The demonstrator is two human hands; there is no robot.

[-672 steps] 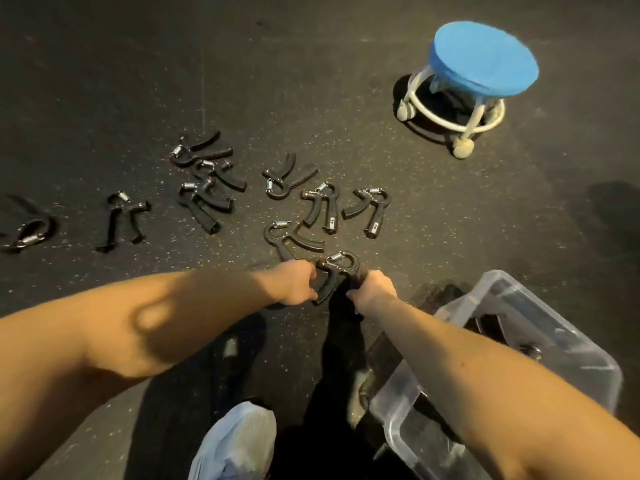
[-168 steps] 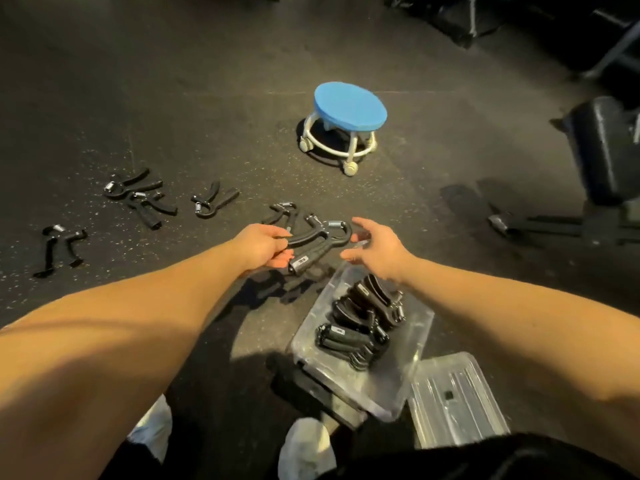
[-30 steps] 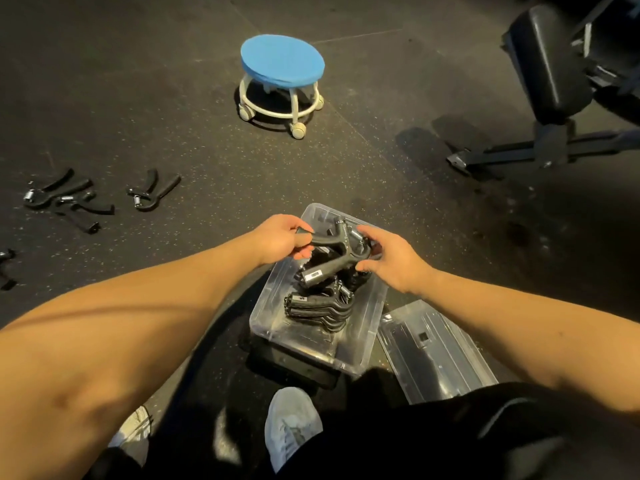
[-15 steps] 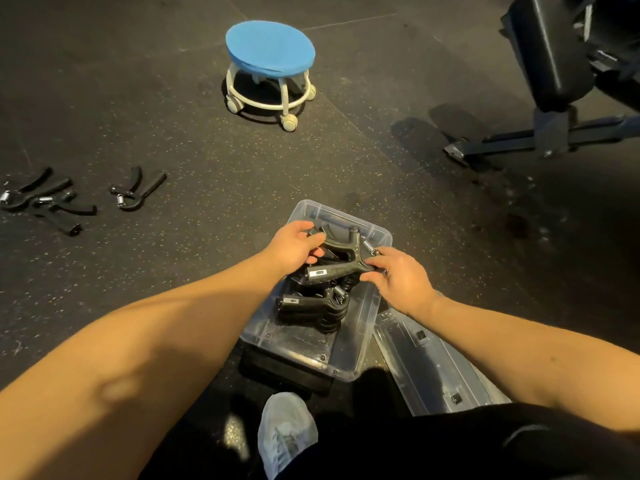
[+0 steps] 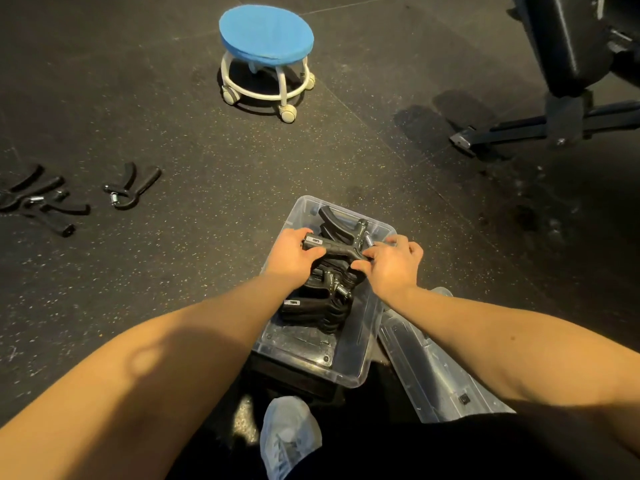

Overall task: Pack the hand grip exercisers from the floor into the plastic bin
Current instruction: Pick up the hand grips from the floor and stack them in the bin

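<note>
Dim, warm light is coming from about 2 o'clock, throwing the shadow of the weight bench [image 5: 571, 39] toward 9 o'clock over the dark floor [image 5: 207, 150], while a soft shadow with one pale spot is lying across the left forearm [image 5: 138, 375]. Faint glare is catching on the rim of the clear bin [image 5: 346, 378] and on the lid [image 5: 433, 368] at 5 o'clock, the spring of the held exerciser [image 5: 337, 249] is glinting, and the packed exercisers [image 5: 311, 306] are merging into black. The wide lens is bowing the frame's edges, and the loose exercisers [image 5: 131, 192] at 9 o'clock are looking slightly soft.
</note>
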